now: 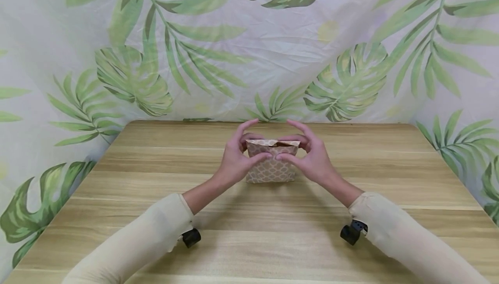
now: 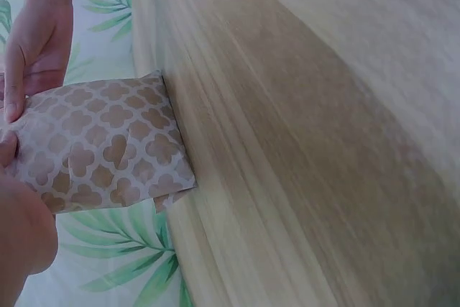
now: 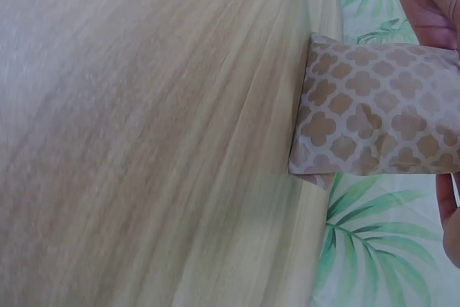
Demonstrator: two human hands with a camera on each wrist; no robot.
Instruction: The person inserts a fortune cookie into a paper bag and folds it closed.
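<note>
A small brown paper bag (image 1: 270, 172) with a white quatrefoil lattice print stands upright on the wooden table, its top edge slightly parted. My left hand (image 1: 236, 156) pinches the upper left of the bag, thumb on the near face and fingers behind it. On the other side my right hand (image 1: 313, 156) pinches the upper right in the same way, the two thumb tips close together. Both index fingers rise above the rim. In the left wrist view the bag (image 2: 108, 145) has its bottom edge at the tabletop; the right wrist view shows the bag (image 3: 381, 109) likewise. Its inside is hidden.
The wood-grain table (image 1: 249, 240) extends on all sides of the bag. Behind it hangs a pale cloth (image 1: 273, 50) printed with green leaves, close to the table's back edge. Small black wrist devices (image 1: 192, 237) sit under both cream sleeves (image 1: 144, 236).
</note>
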